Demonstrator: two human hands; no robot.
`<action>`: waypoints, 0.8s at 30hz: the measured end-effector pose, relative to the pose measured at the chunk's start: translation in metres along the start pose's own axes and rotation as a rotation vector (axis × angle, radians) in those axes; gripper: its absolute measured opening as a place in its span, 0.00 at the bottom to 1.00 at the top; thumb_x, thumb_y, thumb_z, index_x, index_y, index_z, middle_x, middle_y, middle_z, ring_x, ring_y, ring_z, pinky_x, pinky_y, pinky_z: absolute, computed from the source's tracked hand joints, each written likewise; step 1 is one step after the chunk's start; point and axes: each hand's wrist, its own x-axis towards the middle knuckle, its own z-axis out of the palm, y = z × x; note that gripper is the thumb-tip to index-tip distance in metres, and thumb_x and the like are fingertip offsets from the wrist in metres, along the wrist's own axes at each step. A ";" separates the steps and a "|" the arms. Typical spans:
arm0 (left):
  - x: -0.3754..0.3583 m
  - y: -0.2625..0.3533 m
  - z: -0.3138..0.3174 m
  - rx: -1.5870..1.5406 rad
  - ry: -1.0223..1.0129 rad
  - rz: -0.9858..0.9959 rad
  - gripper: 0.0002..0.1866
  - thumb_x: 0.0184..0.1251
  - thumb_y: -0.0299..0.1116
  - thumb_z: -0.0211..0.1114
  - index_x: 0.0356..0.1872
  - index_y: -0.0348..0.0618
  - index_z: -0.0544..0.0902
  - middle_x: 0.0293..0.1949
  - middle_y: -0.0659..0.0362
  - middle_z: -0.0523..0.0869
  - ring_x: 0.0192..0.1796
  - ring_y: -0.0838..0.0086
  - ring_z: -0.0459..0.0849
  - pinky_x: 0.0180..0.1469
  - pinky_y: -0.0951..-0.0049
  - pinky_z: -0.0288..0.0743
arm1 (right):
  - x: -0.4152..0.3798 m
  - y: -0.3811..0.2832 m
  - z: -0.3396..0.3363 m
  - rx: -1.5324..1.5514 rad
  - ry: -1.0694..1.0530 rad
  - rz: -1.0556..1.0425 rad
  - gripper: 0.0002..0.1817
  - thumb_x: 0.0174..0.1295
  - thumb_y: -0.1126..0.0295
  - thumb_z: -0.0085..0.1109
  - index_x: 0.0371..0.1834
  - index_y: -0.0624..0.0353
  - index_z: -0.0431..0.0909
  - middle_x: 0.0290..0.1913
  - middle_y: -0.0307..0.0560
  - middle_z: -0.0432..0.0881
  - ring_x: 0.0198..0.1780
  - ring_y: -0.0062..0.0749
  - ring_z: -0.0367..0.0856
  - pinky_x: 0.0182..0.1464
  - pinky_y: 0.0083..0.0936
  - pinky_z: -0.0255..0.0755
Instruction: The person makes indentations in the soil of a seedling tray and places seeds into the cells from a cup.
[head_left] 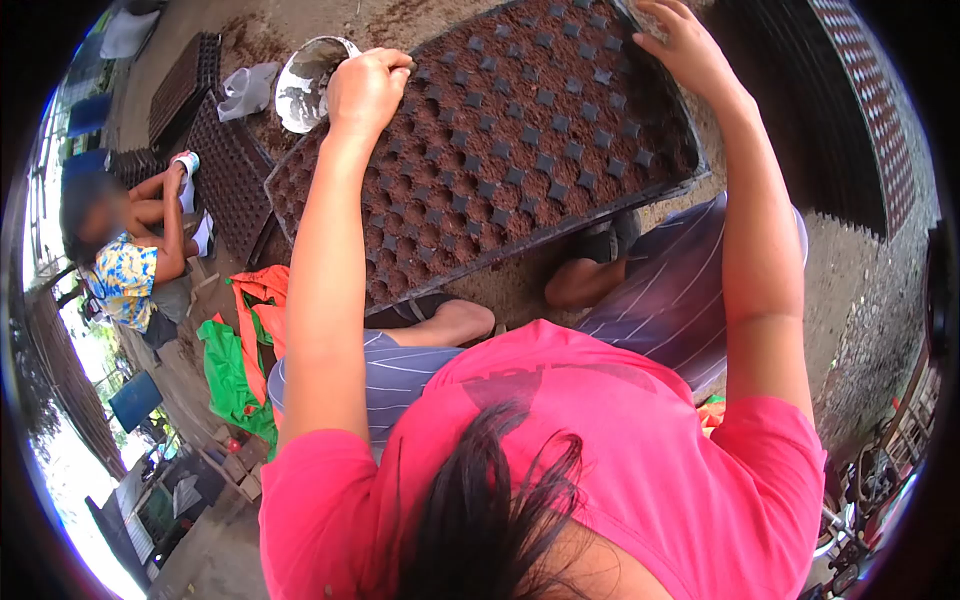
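A black seedling tray [520, 150] filled with brown soil lies in front of my knees, with rows of round hollows pressed into many of its cells. Over the tray's left far side, my left hand [368, 90] is closed, its fingers pinched together; what they hold, if anything, is too small to make out. Right beside that hand is a white bucket [298, 85], tilted and smeared with dark dirt inside. My right hand [690, 50] is at the tray's far right edge, fingers apart and holding nothing visible.
Tall stacks of black trays [820, 110] stand at the right. Another person [130, 250] sits at the left beside more filled trays [230, 175]. A white plastic bag [247, 90] lies near the bucket, and green and orange sacks [235, 370] lie by my left leg.
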 end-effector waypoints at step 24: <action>-0.034 0.057 0.007 -0.033 -0.044 0.181 0.06 0.64 0.32 0.71 0.39 0.50 0.94 0.39 0.61 0.93 0.40 0.61 0.91 0.46 0.65 0.86 | 0.004 -0.001 0.000 -0.025 0.007 -0.005 0.27 0.67 0.60 0.70 0.65 0.61 0.78 0.71 0.62 0.72 0.67 0.57 0.78 0.68 0.42 0.77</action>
